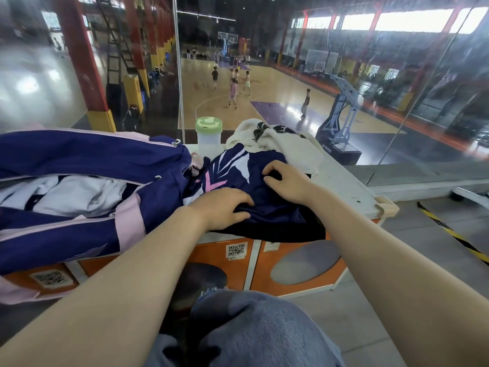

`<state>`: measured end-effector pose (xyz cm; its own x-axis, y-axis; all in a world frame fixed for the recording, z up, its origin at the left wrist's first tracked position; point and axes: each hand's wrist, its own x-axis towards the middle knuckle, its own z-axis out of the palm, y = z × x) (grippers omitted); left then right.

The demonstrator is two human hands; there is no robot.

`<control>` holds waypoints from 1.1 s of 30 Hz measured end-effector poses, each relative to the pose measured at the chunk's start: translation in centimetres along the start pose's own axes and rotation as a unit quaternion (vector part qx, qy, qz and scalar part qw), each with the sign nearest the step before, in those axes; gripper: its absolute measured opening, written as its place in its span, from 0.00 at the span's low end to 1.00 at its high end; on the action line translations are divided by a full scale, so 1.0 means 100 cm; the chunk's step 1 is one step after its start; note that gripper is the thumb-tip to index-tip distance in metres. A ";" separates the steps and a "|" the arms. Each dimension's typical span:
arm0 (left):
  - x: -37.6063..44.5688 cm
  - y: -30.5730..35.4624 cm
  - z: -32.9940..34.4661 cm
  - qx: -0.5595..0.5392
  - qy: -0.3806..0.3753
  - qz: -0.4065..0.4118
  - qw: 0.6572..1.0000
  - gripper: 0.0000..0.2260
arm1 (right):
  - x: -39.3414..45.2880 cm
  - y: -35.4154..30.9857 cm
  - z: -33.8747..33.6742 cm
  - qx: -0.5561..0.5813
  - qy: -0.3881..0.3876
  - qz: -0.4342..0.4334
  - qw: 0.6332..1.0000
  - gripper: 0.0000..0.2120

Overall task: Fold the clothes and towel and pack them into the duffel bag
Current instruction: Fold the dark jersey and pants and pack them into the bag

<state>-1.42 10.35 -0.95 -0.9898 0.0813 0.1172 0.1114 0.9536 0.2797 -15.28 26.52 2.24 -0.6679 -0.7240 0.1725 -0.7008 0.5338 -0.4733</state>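
A navy sports garment [267,205] with white and pink stripes lies bunched on the white counter top [341,181]. My left hand [225,207] lies on its near left part, fingers curled into the cloth. My right hand [285,178] rests on its upper right part, fingertips bent and pinching a fold. To the left stands the navy and pink duffel bag [87,157], unzipped, with white clothing [79,194] inside. A cream towel [291,147] with a dark pattern is heaped behind the garment.
A clear bottle with a green lid [208,136] stands at the back of the counter beside the bag. A glass wall rises behind the counter, with a basketball court below. Orange cabinet fronts [299,263] sit under the counter. My knee in jeans [254,327] is in front.
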 end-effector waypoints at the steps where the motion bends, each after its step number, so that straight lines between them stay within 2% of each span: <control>1: 0.000 0.000 0.001 0.004 0.008 0.003 1.000 0.16 | -0.005 -0.002 0.000 -0.007 0.015 -0.028 0.999 0.08; 4: -0.001 0.002 0.002 0.016 0.028 -0.012 0.999 0.13 | -0.022 -0.005 -0.001 -0.018 0.004 -0.100 0.995 0.05; 8: -0.002 0.005 -0.002 -0.068 0.065 -0.065 0.993 0.12 | -0.037 -0.001 0.002 -0.035 -0.099 -0.073 0.992 0.14; 13: -0.003 0.004 -0.006 -0.178 0.072 -0.097 0.977 0.12 | -0.040 0.007 -0.004 -0.009 -0.128 -0.036 0.991 0.16; 16: -0.002 0.001 -0.005 -0.182 0.091 -0.106 0.973 0.12 | -0.042 0.007 -0.005 -0.019 -0.150 -0.043 0.988 0.20; 18: -0.001 0.001 -0.004 -0.168 0.102 -0.107 0.975 0.13 | -0.042 0.008 -0.002 -0.034 -0.142 -0.068 0.987 0.22; 23: 0.000 0.000 -0.003 -0.165 0.130 -0.105 0.972 0.13 | -0.039 0.010 -0.007 0.007 -0.122 -0.048 0.991 0.11; 26: -0.002 -0.002 -0.005 -0.164 0.140 -0.092 0.972 0.12 | -0.034 0.013 -0.008 -0.027 -0.054 -0.077 0.995 0.11; 28: -0.006 -0.001 -0.008 -0.145 0.104 -0.072 0.981 0.09 | -0.030 0.012 -0.009 -0.008 -0.004 -0.062 0.998 0.14; 31: -0.010 -0.006 -0.011 -0.078 0.048 -0.062 0.994 0.19 | -0.027 0.010 -0.017 0.065 0.014 -0.009 0.998 0.16; 33: -0.013 -0.012 -0.015 -0.044 0.040 -0.072 0.996 0.20 | -0.029 0.011 -0.023 0.045 0.000 -0.008 0.999 0.16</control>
<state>-0.15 8.62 0.03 -0.9862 -0.0807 0.1443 -0.0198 0.9241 0.3815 -14.68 30.19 3.22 -0.6562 -0.7324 0.1814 -0.6867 0.4801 -0.5458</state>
